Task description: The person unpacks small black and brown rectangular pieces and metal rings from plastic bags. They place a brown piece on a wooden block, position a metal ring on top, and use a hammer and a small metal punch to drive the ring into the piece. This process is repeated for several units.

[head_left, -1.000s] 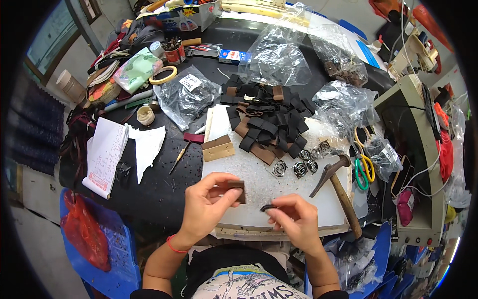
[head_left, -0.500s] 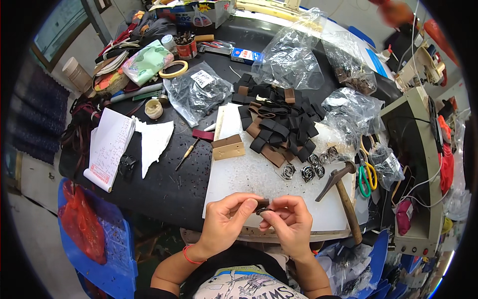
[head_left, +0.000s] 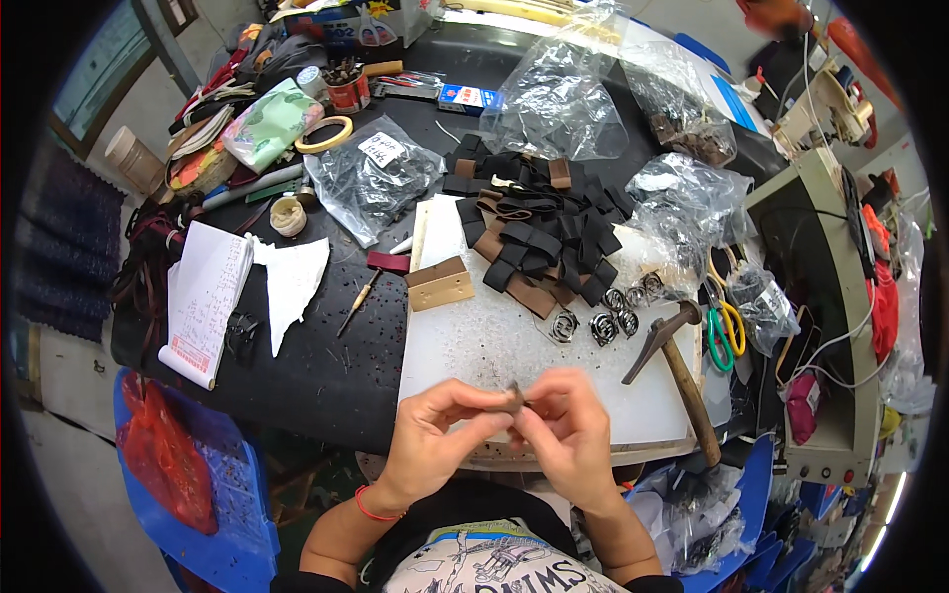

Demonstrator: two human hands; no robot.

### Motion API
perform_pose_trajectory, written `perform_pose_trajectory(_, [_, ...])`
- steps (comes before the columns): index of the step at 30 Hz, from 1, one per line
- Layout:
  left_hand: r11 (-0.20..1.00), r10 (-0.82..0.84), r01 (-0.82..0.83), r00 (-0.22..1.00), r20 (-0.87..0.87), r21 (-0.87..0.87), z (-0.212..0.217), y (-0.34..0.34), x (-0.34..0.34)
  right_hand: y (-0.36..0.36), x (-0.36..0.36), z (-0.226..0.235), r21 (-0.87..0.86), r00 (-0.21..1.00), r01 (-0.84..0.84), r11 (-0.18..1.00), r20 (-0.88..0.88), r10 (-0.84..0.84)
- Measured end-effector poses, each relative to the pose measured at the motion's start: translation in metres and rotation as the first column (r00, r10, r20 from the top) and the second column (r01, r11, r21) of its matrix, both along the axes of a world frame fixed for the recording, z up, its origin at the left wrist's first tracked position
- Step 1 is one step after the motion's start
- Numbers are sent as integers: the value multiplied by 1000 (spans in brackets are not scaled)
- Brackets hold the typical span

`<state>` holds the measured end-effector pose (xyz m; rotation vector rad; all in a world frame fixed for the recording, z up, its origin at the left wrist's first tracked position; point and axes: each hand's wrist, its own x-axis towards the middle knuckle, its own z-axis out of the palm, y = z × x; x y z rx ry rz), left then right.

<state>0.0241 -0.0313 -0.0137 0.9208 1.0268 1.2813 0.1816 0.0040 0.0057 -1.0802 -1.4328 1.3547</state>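
- left hand [head_left: 435,440] and right hand [head_left: 568,440], lower centre: both grips pinched on small dark leather piece [head_left: 515,396]
- white board [head_left: 494,336] under them; hammer [head_left: 677,371] right

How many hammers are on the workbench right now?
1. The hammer lies on the right edge of the white cutting board, head by the metal buckles, wooden handle pointing toward the person. Others could be hidden under the plastic bags.

A craft workshop — cluttered bench [head_left: 326,376] with hammer [head_left: 677,371], scissors [head_left: 722,331], leather strips [head_left: 539,242] and metal buckles [head_left: 603,321].
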Motion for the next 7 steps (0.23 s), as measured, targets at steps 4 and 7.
perform_pose_trajectory(4, [990, 85, -123, 911, 403, 70, 4, 3, 9, -2, 9, 18, -149, 971, 4, 989, -235, -39])
perform_pose_trajectory(7, [996, 13, -54, 883, 469, 74, 5, 5, 14, 1, 11, 12, -190, 949, -99, 977, -315, 35])
